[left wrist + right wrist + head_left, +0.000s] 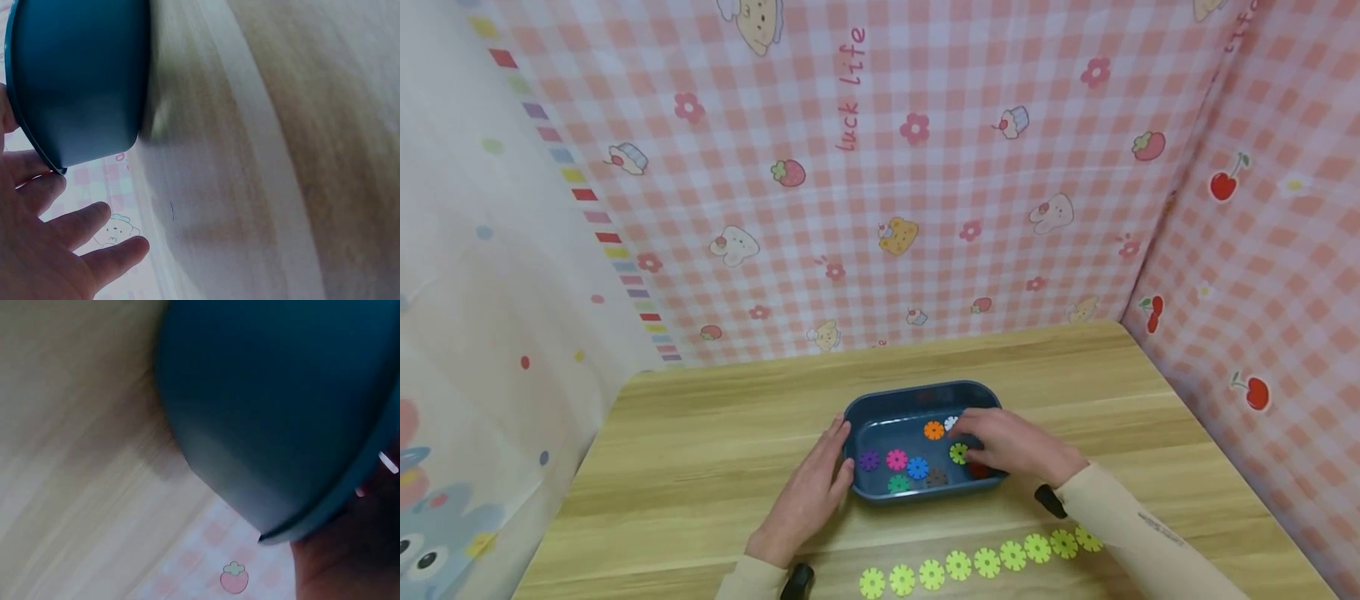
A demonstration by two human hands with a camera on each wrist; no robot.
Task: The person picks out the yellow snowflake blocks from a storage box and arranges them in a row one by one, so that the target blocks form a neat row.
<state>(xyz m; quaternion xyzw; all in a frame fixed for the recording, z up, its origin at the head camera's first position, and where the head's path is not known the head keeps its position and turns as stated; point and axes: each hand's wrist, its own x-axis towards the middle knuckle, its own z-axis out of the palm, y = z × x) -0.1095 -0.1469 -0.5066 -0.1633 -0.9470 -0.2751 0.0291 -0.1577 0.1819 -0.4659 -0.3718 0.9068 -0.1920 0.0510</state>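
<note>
A dark blue tray (880,492) stands on the table with several notched plastic snowflake discs inside. My left hand (808,492) rests at its left end, straight fingers touching the rim; in the left wrist view, the left hand (56,231) has its fingers spread along the tray's edge (81,81). My right hand (1011,442) reaches over the tray's right end, thumb and forefinger apart. A yellow-green disc (958,453) lies by the thumb, and a white disc (951,424) is partly covered by the fingers. In the right wrist view, the tray's outer wall (269,412) hides most of the hand.
Along the table's front runs a row of several yellow-green discs (958,565), its right end beside the right sleeve. Orange (933,431), pink (897,459), blue (917,467) and purple (868,460) discs lie in the tray. Printed cloth (880,192) walls the table's back and sides.
</note>
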